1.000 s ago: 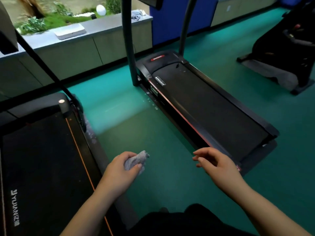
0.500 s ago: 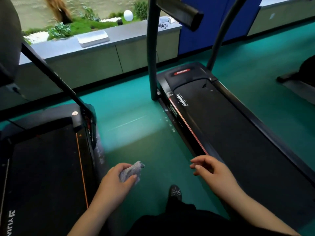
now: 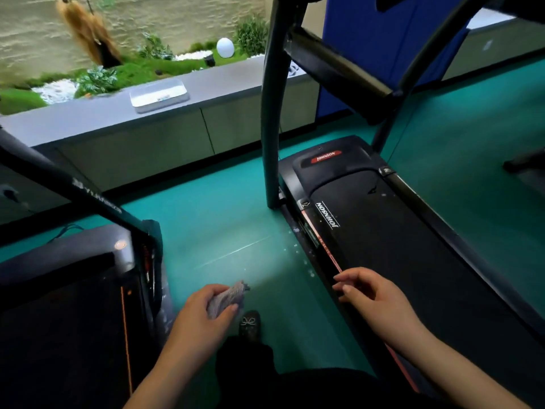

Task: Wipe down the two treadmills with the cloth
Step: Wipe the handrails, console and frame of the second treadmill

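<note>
Left hand point(image 3: 203, 317) gripping cloth point(image 3: 225, 299), right hand point(image 3: 374, 299) empty, loosely curled, just beside the Johnson treadmill point(image 3: 398, 246); wiping seemingly not begun.

Floor point(image 3: 224, 219), teal; right treadmill point(image 3: 398, 246), black belt with red side stripe, red badge and white lettering; left treadmill point(image 3: 59, 335), black with orange line; cloth point(image 3: 225, 299), pale grey; shoe point(image 3: 250, 324), black with white bow; panel point(image 3: 368, 39), blue; counter point(image 3: 88, 119), grey; globe point(image 3: 225, 47), white.

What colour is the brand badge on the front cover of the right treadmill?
Red, with pale lettering; the head view, the only one, shows the badge clearly.
</note>
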Demonstrator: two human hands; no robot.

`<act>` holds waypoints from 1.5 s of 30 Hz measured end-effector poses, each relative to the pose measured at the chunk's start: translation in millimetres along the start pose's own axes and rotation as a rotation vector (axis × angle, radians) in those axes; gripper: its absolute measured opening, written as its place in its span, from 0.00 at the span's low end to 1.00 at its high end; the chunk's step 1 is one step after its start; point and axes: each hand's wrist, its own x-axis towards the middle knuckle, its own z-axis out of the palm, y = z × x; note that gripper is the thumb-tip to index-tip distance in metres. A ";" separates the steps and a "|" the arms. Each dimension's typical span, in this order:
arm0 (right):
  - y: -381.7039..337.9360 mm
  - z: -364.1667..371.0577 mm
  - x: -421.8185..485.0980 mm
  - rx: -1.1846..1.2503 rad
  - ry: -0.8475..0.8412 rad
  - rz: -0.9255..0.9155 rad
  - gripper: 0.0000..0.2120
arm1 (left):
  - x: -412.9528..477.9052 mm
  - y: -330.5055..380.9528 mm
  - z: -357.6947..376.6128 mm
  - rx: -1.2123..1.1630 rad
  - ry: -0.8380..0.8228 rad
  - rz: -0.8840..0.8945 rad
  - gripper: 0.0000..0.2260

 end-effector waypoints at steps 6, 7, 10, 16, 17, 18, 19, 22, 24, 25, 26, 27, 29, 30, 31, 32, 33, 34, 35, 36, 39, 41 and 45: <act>-38.2 21.3 85.4 0.019 0.148 0.030 0.10 | 137.0 8.3 -32.4 0.019 -0.087 0.083 0.12; -46.9 23.6 97.4 0.032 0.180 0.037 0.10 | 159.4 15.0 -39.3 0.020 -0.099 0.112 0.13; -75.3 27.3 126.8 0.126 0.317 0.023 0.10 | 213.3 47.4 -58.3 0.021 -0.109 0.193 0.11; -120.1 4.2 169.9 0.208 0.684 -0.047 0.11 | 289.8 116.6 -64.9 -0.024 -0.099 0.428 0.12; -124.7 -3.6 176.6 0.206 0.752 -0.054 0.12 | 296.1 131.1 -62.8 -0.039 -0.093 0.493 0.11; -129.2 -12.3 183.3 0.198 0.811 -0.065 0.13 | 301.1 145.9 -59.6 -0.065 -0.090 0.551 0.10; -133.6 -21.4 189.9 0.188 0.854 -0.079 0.15 | 305.3 160.8 -56.3 -0.093 -0.089 0.601 0.09; -145.8 -48.7 210.3 0.139 0.922 -0.138 0.15 | 316.1 204.7 -44.5 -0.153 -0.068 0.772 0.11; -149.1 -60.8 221.0 0.093 0.936 -0.163 0.08 | 321.0 232.9 -36.8 -0.179 -0.038 0.913 0.12; -147.7 -65.4 225.2 0.074 0.939 -0.178 0.07 | 324.4 248.2 -32.4 -0.199 -0.024 0.980 0.13; -146.3 -66.6 227.5 0.055 0.936 -0.191 0.07 | 327.4 261.6 -28.3 -0.218 -0.010 1.042 0.14; -144.7 -66.3 228.8 0.040 0.930 -0.203 0.08 | 329.5 276.2 -24.2 -0.227 -0.001 1.101 0.14; -139.9 -68.2 232.0 0.037 0.938 -0.227 0.09 | 332.1 311.4 -9.5 -0.207 -0.026 1.217 0.15; -137.6 -68.7 233.6 0.043 0.944 -0.245 0.10 | 331.2 327.8 -0.2 -0.171 -0.055 1.284 0.15; -135.6 -69.2 235.0 0.052 0.949 -0.262 0.11 | 328.7 342.3 10.4 -0.106 -0.085 1.356 0.15; -133.5 -70.3 236.4 0.060 0.953 -0.279 0.13 | 325.2 353.8 21.3 -0.011 -0.099 1.423 0.15; -132.2 -71.4 237.3 0.058 0.954 -0.294 0.14 | 321.7 361.3 31.5 0.095 -0.093 1.473 0.15; -131.0 -72.1 237.8 0.041 0.953 -0.305 0.13 | 319.1 364.6 39.3 0.180 -0.073 1.500 0.16; -130.8 -72.6 238.4 0.028 0.951 -0.309 0.11 | 318.2 364.7 43.9 0.226 -0.051 1.506 0.16; -129.8 -73.3 239.4 0.025 0.958 -0.308 0.09 | 319.7 362.4 46.2 0.237 -0.026 1.508 0.16; -127.2 -76.4 242.4 0.073 0.961 -0.306 0.14 | 334.4 355.3 45.3 0.225 0.093 1.546 0.15; -126.7 -79.8 244.0 0.100 0.930 -0.314 0.17 | 350.8 353.7 40.8 0.217 0.154 1.543 0.16; -130.6 -87.7 246.3 0.061 0.888 -0.341 0.10 | 403.9 350.7 22.8 0.172 0.237 1.472 0.19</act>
